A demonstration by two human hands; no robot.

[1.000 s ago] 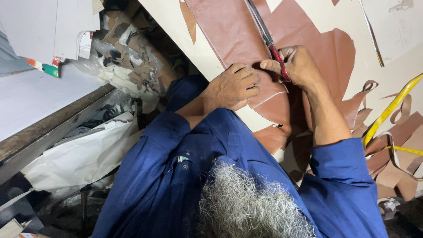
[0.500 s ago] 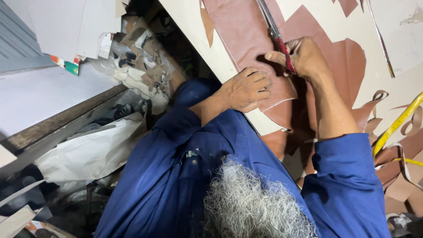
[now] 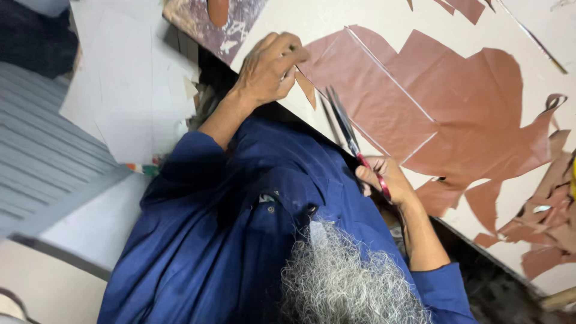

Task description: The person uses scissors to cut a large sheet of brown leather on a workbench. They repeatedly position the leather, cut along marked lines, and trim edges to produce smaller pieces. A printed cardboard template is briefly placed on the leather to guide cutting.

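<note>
Right hand (image 3: 384,180) is wrapped tight around the red handles of the scissors (image 3: 351,139), blades pointing up along the near edge of the desk (image 3: 384,18), tips at the brown sheet (image 3: 432,102). Left hand (image 3: 267,69) is clamped shut, pinching the sheet's corner right at the desk's edge. The brown sheet lies flat across the pale desk, with cut brown scraps (image 3: 540,228) piled toward the right-hand edge. Blue sleeves fill the foreground.

Pale worktable (image 3: 372,18), grey corrugated panel (image 3: 42,156)
</note>
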